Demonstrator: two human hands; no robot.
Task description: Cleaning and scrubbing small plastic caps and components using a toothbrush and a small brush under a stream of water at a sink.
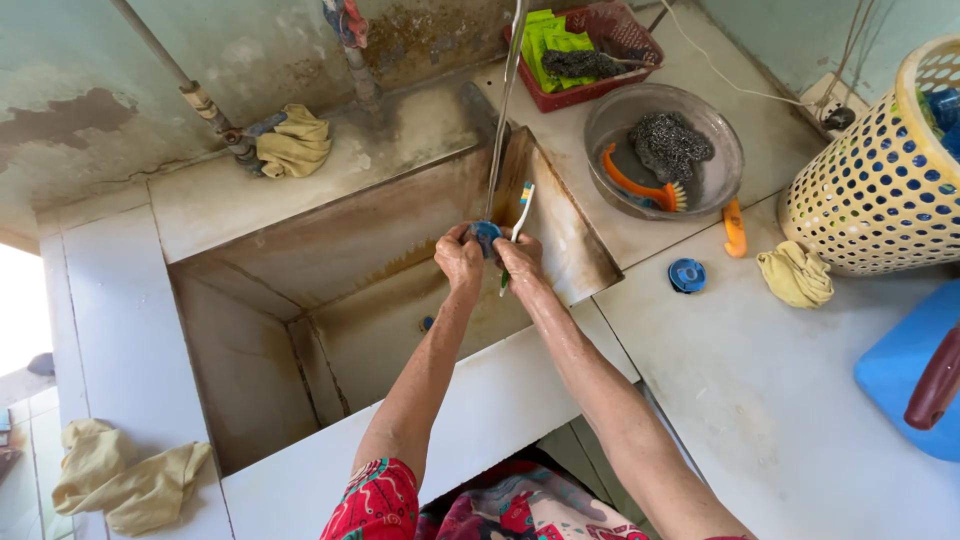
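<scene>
small blue round part (487, 236) | held over the sink basin, pinched from both sides, mostly hidden, likely a cap or lid | toothbrush (520, 215) white handle, multicoloured head | tilted near-upright, head up, just right of the blue part

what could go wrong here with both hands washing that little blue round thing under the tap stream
1. The small blue round part is pinched between wet left hand and right hand above the deep stained sink; it might slip and fall towards the drain.
2. The white toothbrush is also in the right hand, so that grip is shared and could loosen.
</scene>
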